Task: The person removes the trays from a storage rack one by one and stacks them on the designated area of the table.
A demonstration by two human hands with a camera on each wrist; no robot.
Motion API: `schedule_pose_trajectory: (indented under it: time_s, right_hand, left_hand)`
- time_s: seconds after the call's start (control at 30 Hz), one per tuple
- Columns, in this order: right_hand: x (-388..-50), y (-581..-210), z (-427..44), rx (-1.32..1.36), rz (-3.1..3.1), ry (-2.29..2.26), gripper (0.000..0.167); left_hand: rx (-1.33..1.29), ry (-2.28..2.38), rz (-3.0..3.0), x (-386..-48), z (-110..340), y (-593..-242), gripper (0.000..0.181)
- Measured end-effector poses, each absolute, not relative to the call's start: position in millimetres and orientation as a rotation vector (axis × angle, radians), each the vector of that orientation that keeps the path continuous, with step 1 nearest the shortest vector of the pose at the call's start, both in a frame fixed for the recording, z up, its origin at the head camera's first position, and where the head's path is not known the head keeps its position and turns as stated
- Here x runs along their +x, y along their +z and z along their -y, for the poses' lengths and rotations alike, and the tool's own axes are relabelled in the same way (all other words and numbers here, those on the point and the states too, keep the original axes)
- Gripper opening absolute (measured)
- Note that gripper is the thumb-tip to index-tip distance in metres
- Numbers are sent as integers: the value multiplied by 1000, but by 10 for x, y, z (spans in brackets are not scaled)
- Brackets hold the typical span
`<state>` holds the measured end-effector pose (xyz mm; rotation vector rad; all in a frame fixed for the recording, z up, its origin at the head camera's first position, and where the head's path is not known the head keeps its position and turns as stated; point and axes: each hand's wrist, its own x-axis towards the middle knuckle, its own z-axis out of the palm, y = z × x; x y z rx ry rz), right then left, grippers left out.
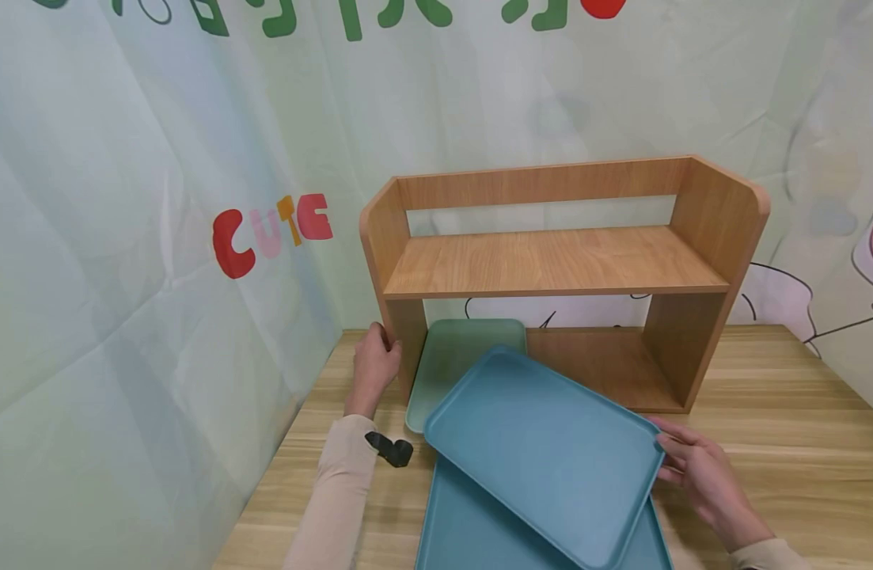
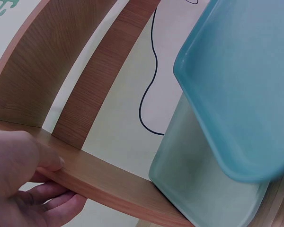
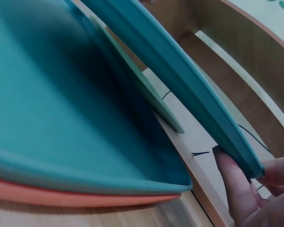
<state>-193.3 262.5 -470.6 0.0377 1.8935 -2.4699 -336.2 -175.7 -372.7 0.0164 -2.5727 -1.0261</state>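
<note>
The right hand (image 1: 703,479) pinches the right corner of a blue tray (image 1: 546,451), which is held tilted above another blue tray (image 1: 479,522). In the right wrist view, thumb and fingers (image 3: 234,184) grip that raised tray's edge. The left hand (image 1: 375,364) holds the left side panel of a wooden shelf (image 1: 557,261); the left wrist view shows the thumb on one face of the panel and curled fingers (image 2: 61,203) on the other. A green tray (image 1: 457,356) lies in the shelf's lower compartment at the left, its front end sticking out.
An orange tray (image 3: 85,195) lies beneath the lower blue tray on the wooden table (image 1: 778,412). A printed cloth (image 1: 158,317) hangs behind and to the left. A black strap piece (image 1: 389,449) is at the left sleeve.
</note>
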Motion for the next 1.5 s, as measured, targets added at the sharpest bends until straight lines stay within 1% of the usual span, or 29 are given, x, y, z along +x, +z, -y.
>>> schedule_pose_trajectory:
  time_s: [0.4, 0.6, 0.93, 1.5]
  right_hand:
    - [-1938, -4681, -2571, 128, -1939, -2348, 30]
    - [-1933, -4670, -2551, 184, -1991, -2257, 26]
    - [-1912, -4681, -2557, 63, -1996, -2206, 27]
    - [-1925, -4672, -2604, -18, -2020, -2068, 28]
  left_hand:
    - [16, -1016, 2578, -3365, 1763, -3735, 16]
    - [15, -1007, 2582, -3368, 1764, -3739, 16]
    - [26, -1024, 2580, -3359, 1759, -3729, 16]
    - [26, -1031, 2589, -3378, 1762, -3748, 17]
